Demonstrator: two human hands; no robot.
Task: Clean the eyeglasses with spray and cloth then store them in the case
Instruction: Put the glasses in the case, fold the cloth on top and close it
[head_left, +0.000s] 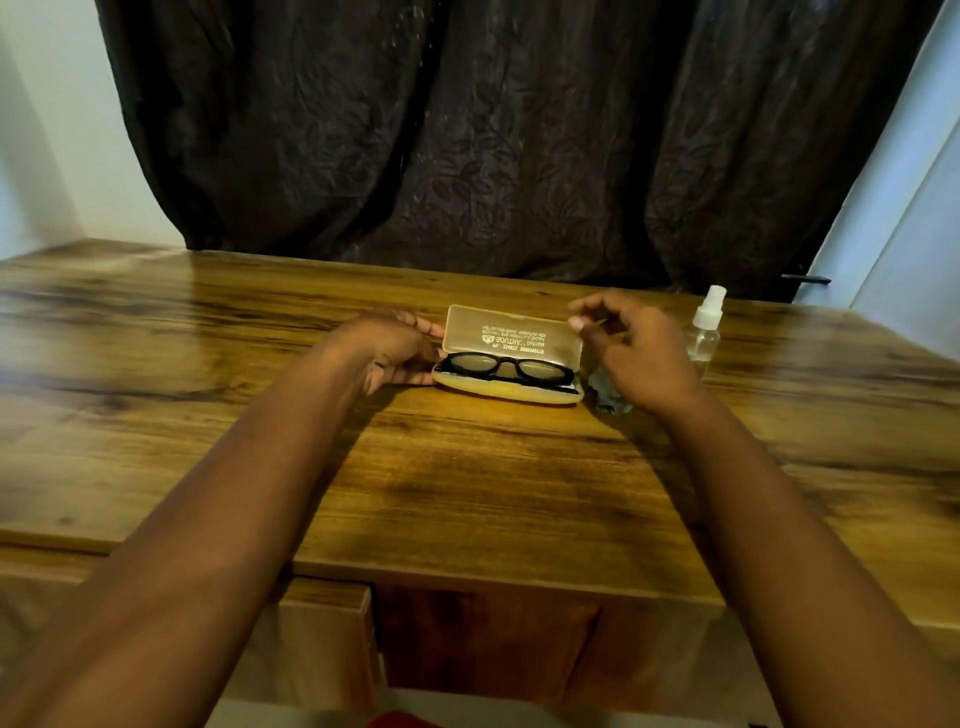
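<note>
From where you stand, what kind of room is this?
Probably a room in a home, not a shop or lab: a wooden desk stands against a dark patterned curtain between plain pale walls, with an open glasses case on it.

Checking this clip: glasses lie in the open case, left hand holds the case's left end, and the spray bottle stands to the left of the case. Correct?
Not quite. The spray bottle stands to the right of the case, beyond the right hand, as the head view shows. The rest holds: the glasses lie in the open case and the left hand holds its left end.
</note>
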